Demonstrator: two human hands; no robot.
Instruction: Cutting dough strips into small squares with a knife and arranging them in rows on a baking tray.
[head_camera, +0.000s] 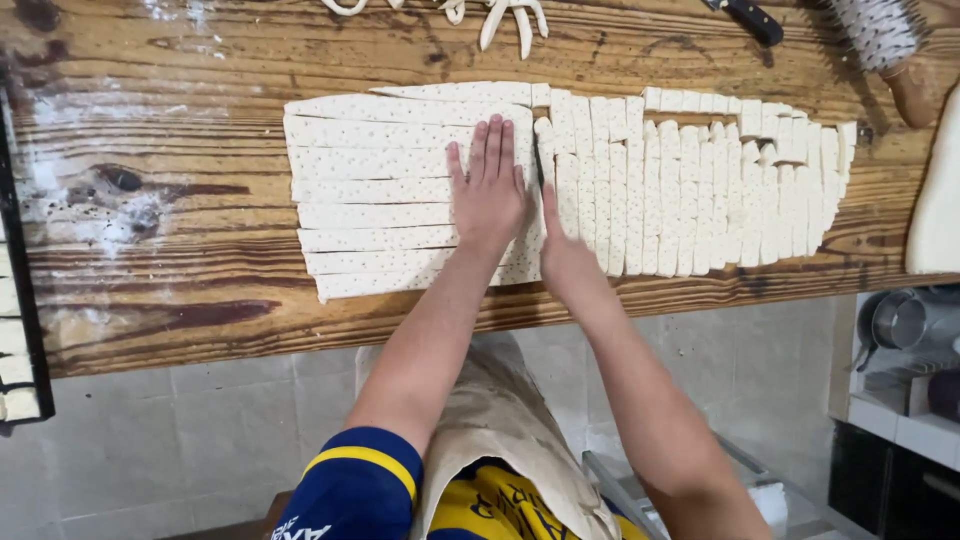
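- On the wooden worktop (200, 290), a flat sheet of pricked dough (400, 190) lies spread from centre towards 3 o'clock.
- Its left part is cut into long strips (370, 215) running side to side; its right part is cut into short upright pieces (700, 200).
- Left hand (487, 185) lies flat and open on the dough near centre, fingers stretched towards 12 o'clock, pressing the ends of the long strips; it grips nothing.
- Right hand (562, 250) stands on edge just beside the left, at its 4 o'clock, touching the dough where the strips meet the short pieces. A thin dark blade (539, 165) shows just above it; whether the fingers close on it I cannot tell.
- At 12 o'clock, a few loose dough scraps (505, 18) lie at the far edge.
- At 1 o'clock, a dark knife handle (745, 15) rests on the wood, well apart from both hands.
- At 2 o'clock, a spiked roller (885, 40) with a wooden handle lies near the corner.
- At 9 o'clock, a dark tray (15, 300) holds pale pieces.
- Flour dusts the wood at 10 o'clock.
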